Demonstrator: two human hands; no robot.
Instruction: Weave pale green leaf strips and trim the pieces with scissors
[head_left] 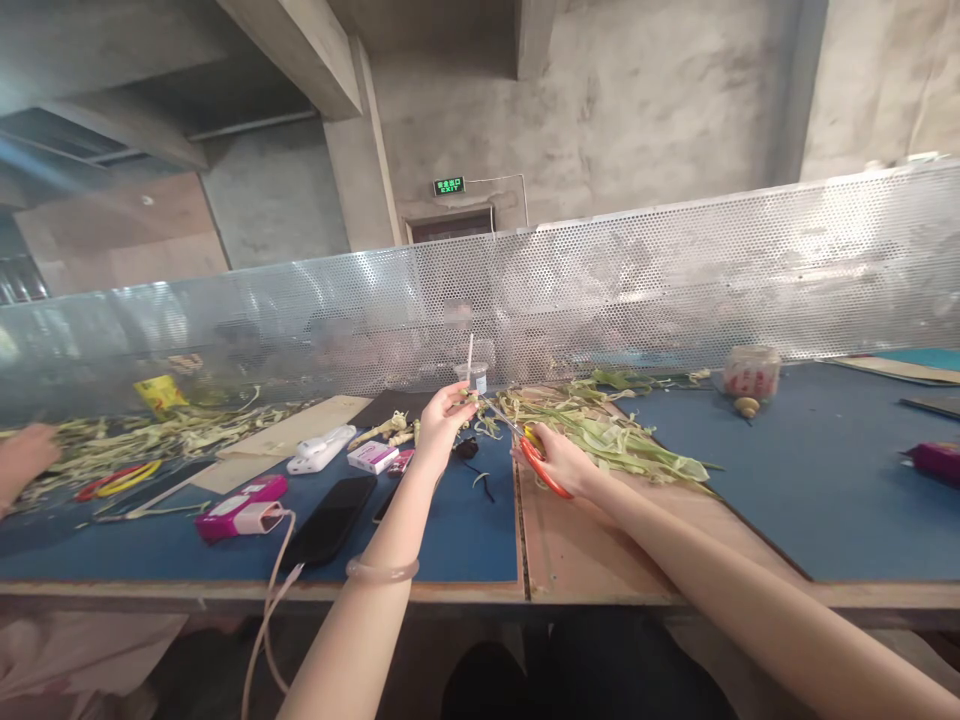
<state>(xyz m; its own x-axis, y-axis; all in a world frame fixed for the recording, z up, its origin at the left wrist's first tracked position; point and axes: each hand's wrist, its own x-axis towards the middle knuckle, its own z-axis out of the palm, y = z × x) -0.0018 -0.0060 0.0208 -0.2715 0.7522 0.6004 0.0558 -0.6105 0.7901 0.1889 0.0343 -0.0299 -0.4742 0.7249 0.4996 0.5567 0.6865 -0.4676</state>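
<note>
Orange-handled scissors [534,455]: gripped in the right hand [559,460], blades aimed toward 10 o'clock at the left hand [442,420].
Right-hand fingers: clenched through the scissor handles.
Left-hand fingers: pinched on a small pale green husk piece [471,395], held above the counter [810,490]; blade tips appear to meet it.
Husk pile [607,430]: on the counter at 2 o'clock from the right hand, just beside it.
Plastic cup [475,375]: upright with a straw, at 12 o'clock from the left hand, near the perforated metal screen [675,270].
Black phone [334,515]: flat at 8 o'clock from the left hand, beside a magenta power bank [240,508] with a cable.
White box [373,456]: at 9 o'clock from the left hand.
Other person's hand [22,455]: at the far left edge, beside more husks [150,435].
</note>
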